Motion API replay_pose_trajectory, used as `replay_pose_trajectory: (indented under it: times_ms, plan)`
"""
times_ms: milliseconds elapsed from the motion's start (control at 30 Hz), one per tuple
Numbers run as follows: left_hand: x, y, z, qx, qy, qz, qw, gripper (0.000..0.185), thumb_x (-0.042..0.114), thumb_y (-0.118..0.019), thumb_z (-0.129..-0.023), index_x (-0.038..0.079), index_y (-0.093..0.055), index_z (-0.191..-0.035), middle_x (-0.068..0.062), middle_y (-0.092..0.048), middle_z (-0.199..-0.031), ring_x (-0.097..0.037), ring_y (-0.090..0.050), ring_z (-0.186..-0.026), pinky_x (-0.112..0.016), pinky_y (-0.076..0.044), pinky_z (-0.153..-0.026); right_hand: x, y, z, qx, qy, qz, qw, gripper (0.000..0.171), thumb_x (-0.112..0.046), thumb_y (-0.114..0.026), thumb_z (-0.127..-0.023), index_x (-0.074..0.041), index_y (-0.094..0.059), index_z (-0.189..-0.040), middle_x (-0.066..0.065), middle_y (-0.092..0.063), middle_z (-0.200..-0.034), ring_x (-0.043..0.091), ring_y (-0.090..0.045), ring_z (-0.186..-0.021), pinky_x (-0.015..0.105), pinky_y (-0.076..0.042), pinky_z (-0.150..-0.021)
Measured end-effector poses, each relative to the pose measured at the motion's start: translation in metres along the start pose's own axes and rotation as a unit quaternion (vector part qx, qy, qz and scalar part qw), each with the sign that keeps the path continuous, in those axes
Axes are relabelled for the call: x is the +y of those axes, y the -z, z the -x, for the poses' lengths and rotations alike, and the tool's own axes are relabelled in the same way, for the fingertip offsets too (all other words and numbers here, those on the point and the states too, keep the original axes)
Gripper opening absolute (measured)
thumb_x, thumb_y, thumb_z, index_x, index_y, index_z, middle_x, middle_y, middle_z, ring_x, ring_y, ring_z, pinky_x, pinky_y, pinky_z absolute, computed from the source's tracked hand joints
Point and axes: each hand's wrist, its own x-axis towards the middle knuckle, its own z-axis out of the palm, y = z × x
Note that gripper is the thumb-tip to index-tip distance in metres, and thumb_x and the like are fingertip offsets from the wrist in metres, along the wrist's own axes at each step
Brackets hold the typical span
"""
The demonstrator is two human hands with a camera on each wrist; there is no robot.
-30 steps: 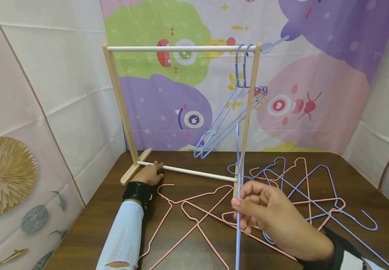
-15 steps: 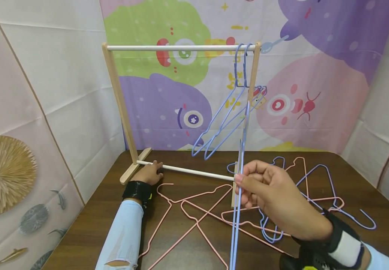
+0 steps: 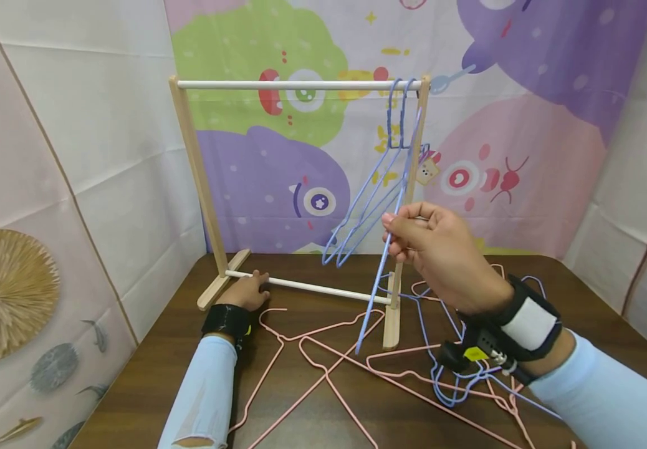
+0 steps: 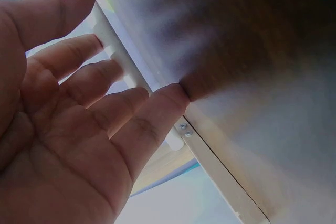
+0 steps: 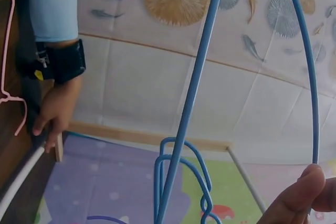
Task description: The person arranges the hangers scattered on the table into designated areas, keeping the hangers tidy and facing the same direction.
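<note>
Your right hand [image 3: 438, 249] sits raised at the centre of the head view, its fingers [image 3: 399, 234] curled and pinching the thin blue wire hanger [image 3: 382, 265] partway along its wire. That hanger stands tilted, its top end up by the white top rail [image 3: 284, 84] of the small wooden clothes rack [image 3: 194, 168], close to the rack's right-hand post, and its low end above the dark brown wooden bench [image 3: 133, 368]. In the right wrist view a fingertip [image 5: 299, 195] presses on the blue wire at the lower right of the frame.

Your left hand [image 3: 247, 290] lies at the lower left of the rack, fingers straight and a little spread, resting on the white lower rod [image 3: 323, 288] near the rack's left foot. The left wrist view shows those fingers [image 4: 94, 85] laid against the rod.

Two more blue wire hangers [image 3: 365, 199] hang from the top rail at its right end, just behind your right hand. On the bench, pink wire hangers [image 3: 323, 368] lie spread in the lower middle of the frame, and a tangle of blue and pink hangers [image 3: 458, 386] lies under your right wrist at the lower right.
</note>
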Motion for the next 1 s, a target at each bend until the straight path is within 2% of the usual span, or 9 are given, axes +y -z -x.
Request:
replay_pose_trajectory:
  times_ms: [200, 533, 767, 1000]
  plan:
    - [0.0, 0.0, -0.001, 0.002, -0.001, -0.002, 1.0, 0.058, 0.017, -0.055, -0.103, -0.002, -0.04, -0.155, -0.037, -0.029, -0.157, -0.051, -0.036, -0.143, -0.058, -0.035, -0.116, -0.006, -0.01, -0.016, 0.015, 0.031, -0.01, 0.999, 0.014, -0.007, -0.062, -0.101, 0.0, -0.05, -0.098, 0.005, -0.066, -0.081, 0.011, -0.058, -0.063, 0.02, -0.052, -0.06]
    - [-0.001, -0.001, -0.001, 0.001, 0.0, 0.001, 1.0, 0.058, 0.016, -0.056, -0.102, -0.002, -0.04, -0.155, -0.037, -0.028, -0.157, -0.052, -0.036, -0.143, -0.059, -0.034, -0.116, -0.017, -0.011, -0.044, 0.073, 0.091, 0.012, 0.993, 0.014, -0.005, -0.066, -0.099, -0.001, -0.053, -0.095, 0.001, -0.065, -0.074, 0.009, -0.056, -0.059, 0.018, -0.052, -0.058]
    - [-0.003, -0.001, -0.001, -0.001, 0.002, 0.0, 1.0, 0.058, 0.017, -0.056, -0.102, -0.001, -0.04, -0.155, -0.037, -0.029, -0.157, -0.052, -0.034, -0.144, -0.059, -0.033, -0.116, -0.024, -0.005, -0.06, 0.103, 0.097, 0.03, 0.989, 0.012, -0.003, -0.065, -0.098, -0.001, -0.054, -0.095, 0.004, -0.065, -0.076, 0.009, -0.055, -0.058, 0.018, -0.052, -0.056]
    - [-0.002, -0.002, -0.002, 0.0, 0.001, -0.003, 1.0, 0.057, 0.016, -0.055, -0.102, -0.001, -0.04, -0.155, -0.037, -0.029, -0.157, -0.052, -0.033, -0.144, -0.06, -0.033, -0.116, -0.026, 0.001, -0.068, 0.124, 0.101, 0.059, 0.985, 0.014, -0.005, -0.066, -0.098, -0.001, -0.054, -0.093, 0.0, -0.066, -0.075, 0.007, -0.054, -0.057, 0.017, -0.052, -0.055]
